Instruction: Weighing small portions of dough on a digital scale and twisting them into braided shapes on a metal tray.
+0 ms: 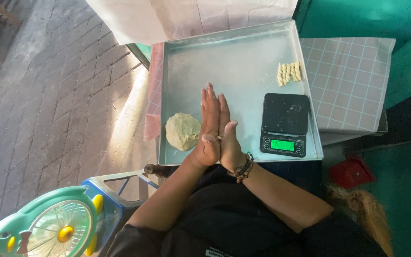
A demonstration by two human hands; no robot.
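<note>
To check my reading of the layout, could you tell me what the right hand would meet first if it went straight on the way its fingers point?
Probably only bare tray: the right hand points up-picture toward its far rim.

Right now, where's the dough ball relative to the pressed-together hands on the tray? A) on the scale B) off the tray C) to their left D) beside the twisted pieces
C: the dough ball lies on the metal tray just left of the left hand, pressed palm to palm with the right hand.
</note>
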